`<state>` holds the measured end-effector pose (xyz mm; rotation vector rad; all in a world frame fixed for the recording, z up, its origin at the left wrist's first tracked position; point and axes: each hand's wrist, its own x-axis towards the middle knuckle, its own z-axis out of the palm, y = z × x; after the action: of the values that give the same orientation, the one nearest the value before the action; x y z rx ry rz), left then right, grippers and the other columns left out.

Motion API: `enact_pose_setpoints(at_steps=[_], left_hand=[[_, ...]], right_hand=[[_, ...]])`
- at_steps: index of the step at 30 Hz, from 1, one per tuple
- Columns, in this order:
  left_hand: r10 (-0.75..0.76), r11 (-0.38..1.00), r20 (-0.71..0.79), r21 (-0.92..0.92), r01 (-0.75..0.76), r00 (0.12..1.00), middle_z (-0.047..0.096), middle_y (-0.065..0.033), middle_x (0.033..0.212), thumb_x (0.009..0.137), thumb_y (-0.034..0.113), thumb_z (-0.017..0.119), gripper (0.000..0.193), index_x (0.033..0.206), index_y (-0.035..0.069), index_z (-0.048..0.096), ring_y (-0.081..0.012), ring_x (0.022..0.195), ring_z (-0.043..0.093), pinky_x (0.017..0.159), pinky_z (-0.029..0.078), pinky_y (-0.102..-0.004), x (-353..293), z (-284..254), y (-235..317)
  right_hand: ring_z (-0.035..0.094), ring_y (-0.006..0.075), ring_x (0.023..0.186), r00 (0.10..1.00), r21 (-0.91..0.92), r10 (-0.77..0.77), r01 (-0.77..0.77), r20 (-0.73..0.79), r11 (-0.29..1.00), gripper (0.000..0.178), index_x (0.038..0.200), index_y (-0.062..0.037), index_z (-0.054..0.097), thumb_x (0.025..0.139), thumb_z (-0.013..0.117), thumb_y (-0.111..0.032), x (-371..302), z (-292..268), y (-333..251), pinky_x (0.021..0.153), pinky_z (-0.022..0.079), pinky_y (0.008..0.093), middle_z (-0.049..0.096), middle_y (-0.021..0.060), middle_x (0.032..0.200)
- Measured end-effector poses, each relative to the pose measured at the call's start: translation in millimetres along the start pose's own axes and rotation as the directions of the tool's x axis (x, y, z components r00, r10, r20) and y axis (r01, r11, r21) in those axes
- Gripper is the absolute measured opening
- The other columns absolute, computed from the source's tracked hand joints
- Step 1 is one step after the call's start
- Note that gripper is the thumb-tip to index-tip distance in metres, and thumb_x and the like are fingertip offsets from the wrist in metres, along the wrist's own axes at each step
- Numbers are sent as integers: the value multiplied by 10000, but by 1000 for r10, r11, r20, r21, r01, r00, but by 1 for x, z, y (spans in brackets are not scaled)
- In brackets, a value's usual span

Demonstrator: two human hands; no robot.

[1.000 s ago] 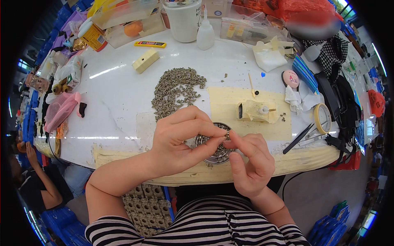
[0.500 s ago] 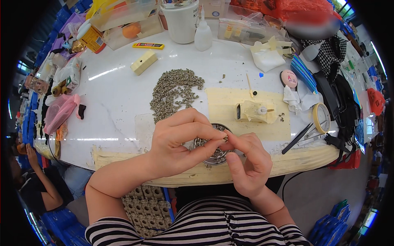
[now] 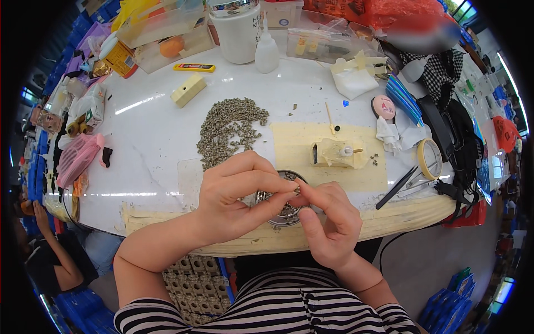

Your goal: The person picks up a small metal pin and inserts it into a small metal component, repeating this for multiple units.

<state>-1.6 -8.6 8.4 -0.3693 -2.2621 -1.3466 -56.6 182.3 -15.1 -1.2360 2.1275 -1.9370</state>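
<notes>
Between the pinched thumb and forefinger of my left hand (image 3: 236, 195) is a small metal part (image 3: 297, 190), mostly covered by the fingertips. The forefinger of my right hand (image 3: 334, 222) touches or nearly touches that part, while its thumb stands apart below. Beneath both hands is a round metal bowl (image 3: 285, 223) with many small metal parts in it, partly hidden by my fingers. A large heap of small grey metal parts (image 3: 222, 131) lies on the table just beyond my left hand.
Right of the heap stands a tape-wrapped block (image 3: 336, 153) on a yellowish sheet. Black tweezers (image 3: 396, 188) and a tape roll (image 3: 429, 158) lie at the right. A white squeeze bottle (image 3: 267, 53), a large white container (image 3: 236, 33) and a cream-coloured block (image 3: 188, 91) stand farther back.
The view has shifted slightly, so the table things appear a little left and lower. My hands keep nearly the same pose over the bowl, fingertips still together at the small part.
</notes>
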Motion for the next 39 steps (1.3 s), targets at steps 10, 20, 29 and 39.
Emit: enact_pose_setpoints(at_steps=[10,20,29,39], left_hand=[[-6,994,137,106,-9,991,646,-64,792,736,-54,768,183,894,34,741,-159,707,614,597,467,-260,2,3,-4],[-6,964,278,256,-68,961,619,-53,793,713,-44,763,195,879,49,721,-187,703,601,582,471,-293,-1,8,-7],[59,911,316,371,-181,947,610,-51,790,684,-14,783,212,872,47,707,-209,694,591,585,480,-317,0,7,-5],[96,893,320,390,-223,942,608,-48,785,684,-6,775,205,867,52,706,-211,689,590,579,480,-322,-2,7,-5]], right_hand=[[613,194,830,968,-31,88,-98,-235,995,238,1092,42,685,856,664,21,-5,-39,-1,788,464,302,700,100,881],[588,242,737,992,-473,109,-68,59,879,134,851,-35,699,743,779,-42,-18,-66,-3,681,450,336,660,65,797],[551,236,729,984,-525,74,24,164,851,135,821,-39,690,719,776,-26,-19,-55,1,656,429,339,611,57,753],[563,251,747,990,-598,48,41,132,800,120,837,-53,664,760,755,-57,-14,-56,6,672,461,358,615,52,782]])
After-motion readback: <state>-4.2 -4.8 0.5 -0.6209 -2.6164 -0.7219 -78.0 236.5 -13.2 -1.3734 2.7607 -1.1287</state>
